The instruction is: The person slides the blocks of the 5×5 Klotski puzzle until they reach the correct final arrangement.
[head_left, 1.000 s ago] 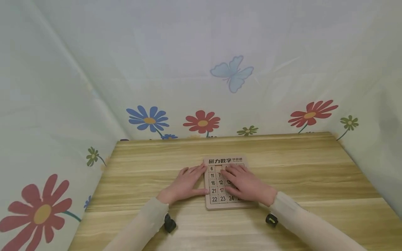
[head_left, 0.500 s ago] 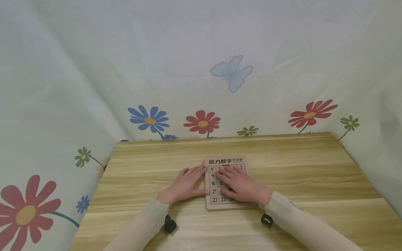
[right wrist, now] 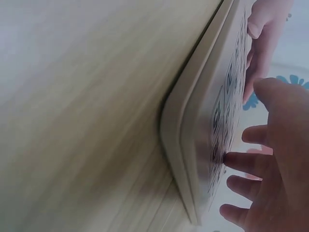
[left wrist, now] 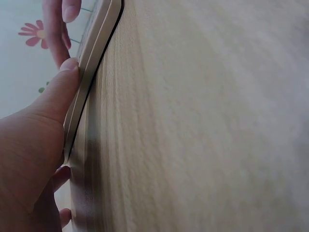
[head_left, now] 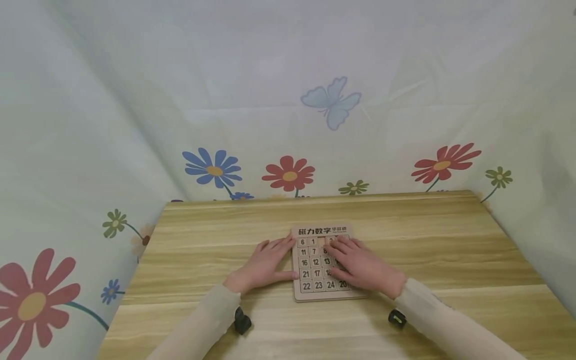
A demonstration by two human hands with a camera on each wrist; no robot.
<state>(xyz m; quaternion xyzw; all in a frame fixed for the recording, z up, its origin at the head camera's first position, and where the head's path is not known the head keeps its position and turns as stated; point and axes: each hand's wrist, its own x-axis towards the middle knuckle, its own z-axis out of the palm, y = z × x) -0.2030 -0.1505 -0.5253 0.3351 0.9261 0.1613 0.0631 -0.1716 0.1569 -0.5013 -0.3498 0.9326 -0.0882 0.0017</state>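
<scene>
A wooden number sliding puzzle (head_left: 310, 295) lies flat on the table, with black lettering along its top and rows of numbered square tiles. Its top row reads 6, then 1, then a bare gap. My left hand (head_left: 263, 265) steadies the puzzle's left side, with thumb and forefinger spread along that edge. In the left wrist view the left thumb (left wrist: 67, 67) presses the rim. Over the right half of the tiles is my right hand (head_left: 366, 267), fingers fairly straight and spread. One fingertip (right wrist: 231, 158) meets the tile face in the right wrist view. This hand covers several right-hand tiles.
The wood-grain table (head_left: 216, 220) extends around the puzzle on all sides. Behind and beside it hangs a pale cloth (head_left: 243, 110) printed with flowers and a butterfly. Each wrist wears a small black camera device (head_left: 243, 321).
The right hand shifted left, then back right across the tiles. Tile 1 now fills the top row's second place, and the gap stands third instead of second. The left hand stays put.
</scene>
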